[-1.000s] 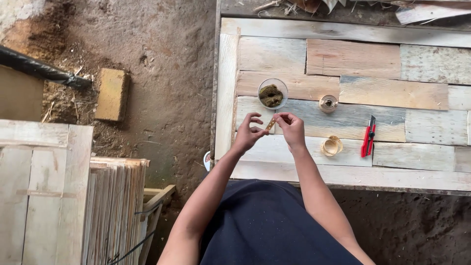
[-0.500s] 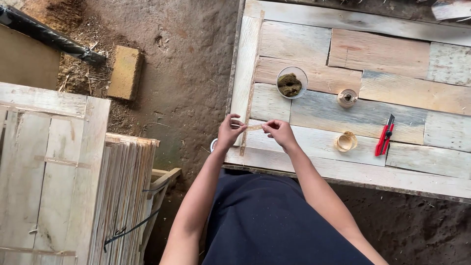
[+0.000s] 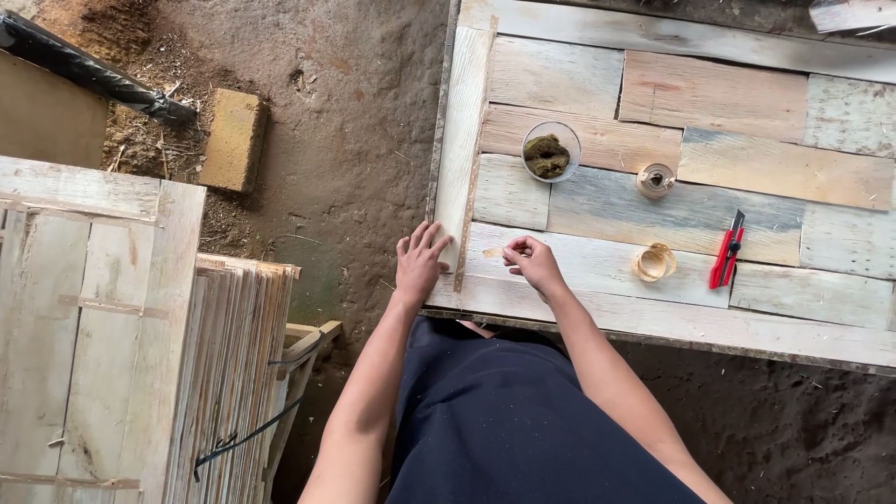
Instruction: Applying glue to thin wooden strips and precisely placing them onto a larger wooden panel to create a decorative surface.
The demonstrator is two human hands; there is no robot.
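left hand (image 3: 422, 264): fingers spread flat on bench (image 3: 579, 280) left edge | right hand (image 3: 532, 261): fingers pinched on small tan sliver (image 3: 492, 252) near front-left corner | red cutter (image 3: 725, 252) well right

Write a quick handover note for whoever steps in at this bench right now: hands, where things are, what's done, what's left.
Left hand: flat on the pale edge plank of the patchwork wooden tabletop, holding nothing.
Right hand: fingertips pinched beside a small tan scrap on the tabletop; what it grips is too small to tell.
On the tabletop: clear cup of brown-green fibre, small twine spool, loose curl of pale strip, red utility knife.
Done: cannot tell from this view.
Left: likely the work at that scrap.
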